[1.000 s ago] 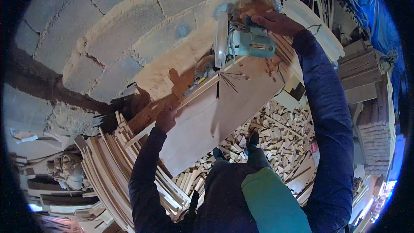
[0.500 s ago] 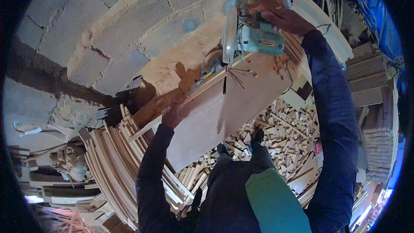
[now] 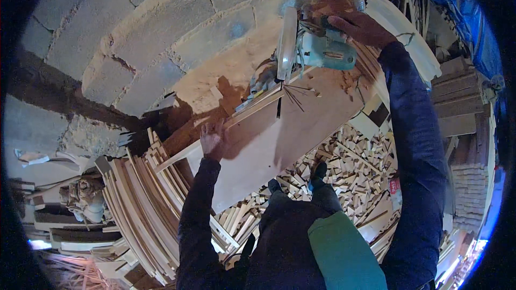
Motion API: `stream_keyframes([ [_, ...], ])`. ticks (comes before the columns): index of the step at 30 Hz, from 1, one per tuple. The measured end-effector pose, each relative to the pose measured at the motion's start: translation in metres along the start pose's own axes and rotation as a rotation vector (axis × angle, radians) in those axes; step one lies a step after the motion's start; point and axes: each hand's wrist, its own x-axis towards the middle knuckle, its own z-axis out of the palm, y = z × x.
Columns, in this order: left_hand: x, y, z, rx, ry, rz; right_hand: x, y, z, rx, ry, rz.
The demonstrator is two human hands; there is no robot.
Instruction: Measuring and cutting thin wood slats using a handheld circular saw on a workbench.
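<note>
R hand (image 3: pixel 365 28) w/ saw (image 3: pixel 330 53) underneath

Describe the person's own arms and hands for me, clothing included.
The left arm wears a long, very dark fabric sleeve; the right arm's long, wrinkled fabric sleeve shows as dark navy blue. Both reach about the wrist, with no markings discernible. The bare left hand and bare right hand wear no gloves.
</note>
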Motion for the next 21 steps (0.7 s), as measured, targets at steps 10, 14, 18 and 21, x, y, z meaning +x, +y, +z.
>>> stream_keyframes([
  [10,0.005,0.031,-0.012,0.088,-0.132,-0.222,-0.001,0.022,0.011,-0.002,0.076,0.016],
  [14,0.032,0.057,-0.005,0.002,-0.100,-0.105,-0.003,0.015,0.007,0.010,-0.010,0.069],
  [18,0.070,0.080,0.013,-0.094,0.025,0.078,-0.004,0.004,0.002,-0.036,0.014,0.154],
  [21,0.086,0.087,0.026,-0.194,-0.011,0.083,-0.003,0.001,-0.002,0.058,-0.017,0.066],
])
